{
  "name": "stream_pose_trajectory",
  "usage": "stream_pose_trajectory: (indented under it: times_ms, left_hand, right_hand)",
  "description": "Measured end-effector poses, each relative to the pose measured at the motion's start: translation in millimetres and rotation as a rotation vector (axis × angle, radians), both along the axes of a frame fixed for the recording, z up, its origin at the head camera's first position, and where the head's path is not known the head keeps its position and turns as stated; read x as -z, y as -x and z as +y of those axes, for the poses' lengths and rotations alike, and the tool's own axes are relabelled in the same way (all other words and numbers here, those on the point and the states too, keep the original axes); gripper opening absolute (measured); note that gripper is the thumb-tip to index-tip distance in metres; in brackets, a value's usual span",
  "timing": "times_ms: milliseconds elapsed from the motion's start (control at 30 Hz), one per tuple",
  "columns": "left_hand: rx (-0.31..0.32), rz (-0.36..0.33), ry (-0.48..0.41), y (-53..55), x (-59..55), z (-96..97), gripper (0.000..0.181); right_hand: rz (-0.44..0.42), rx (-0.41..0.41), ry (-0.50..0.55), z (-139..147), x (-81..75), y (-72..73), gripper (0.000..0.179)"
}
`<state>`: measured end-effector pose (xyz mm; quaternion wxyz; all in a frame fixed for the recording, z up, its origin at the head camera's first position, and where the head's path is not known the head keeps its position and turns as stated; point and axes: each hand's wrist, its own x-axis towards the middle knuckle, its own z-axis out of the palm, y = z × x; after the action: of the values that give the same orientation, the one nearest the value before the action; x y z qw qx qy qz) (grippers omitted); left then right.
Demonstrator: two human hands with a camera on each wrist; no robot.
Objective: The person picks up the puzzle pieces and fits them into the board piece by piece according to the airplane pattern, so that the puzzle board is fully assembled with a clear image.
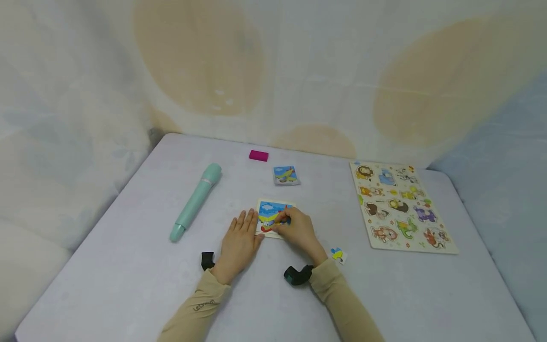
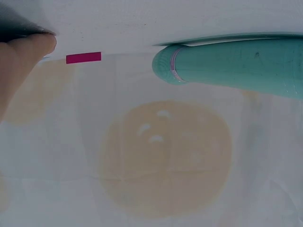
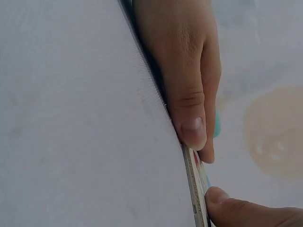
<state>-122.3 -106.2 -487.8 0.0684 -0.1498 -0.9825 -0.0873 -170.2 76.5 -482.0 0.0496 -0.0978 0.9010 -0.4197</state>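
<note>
A small square jigsaw puzzle (image 1: 268,207) with a cartoon airplane picture in a pale frame lies mid-table. My left hand (image 1: 240,244) lies flat beside it, fingers straight, fingertips and thumb touching its left edge. Over the puzzle's right part, my right hand (image 1: 297,231) has thumb and index finger bent together at a puzzle piece, mostly hidden under the fingers. The right wrist view shows its thumb (image 3: 193,132) low at the edge of the board (image 3: 191,179), with the other hand's thumb opposite. A loose blue and yellow puzzle piece (image 1: 338,255) lies by the right wrist.
A mint-green microphone-shaped stick (image 1: 194,204) lies to the left. Toward the back are a magenta block (image 1: 259,156) and a small airplane picture packet (image 1: 286,175). An animal puzzle board (image 1: 403,209) lies at right. Cloth walls (image 1: 316,90) enclose the table.
</note>
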Motion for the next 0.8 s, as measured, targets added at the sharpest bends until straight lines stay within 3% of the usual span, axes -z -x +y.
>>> stream_pose_trajectory:
  times_ms: [200,433,600,800]
  left_hand:
    - [0.0,-0.03,0.004,0.4,-1.5,-1.2,0.062]
    - [-0.006,-0.05,0.007,4.6,-1.5,1.3,0.063]
    - [-0.003,-0.065,0.015,6.9,-3.0,3.2,0.063]
    - [0.006,-0.053,0.03,7.4,-1.9,-1.7,0.063]
  right_hand:
    - [-0.149,-0.062,0.101,19.0,-4.6,8.2,0.019]
    - [-0.212,-0.073,0.067,63.6,-4.2,9.7,0.021]
    - [-0.215,-0.015,0.064,101.5,0.5,0.1,0.022]
    - [-0.193,0.082,0.069,131.2,5.7,-24.8,0.025]
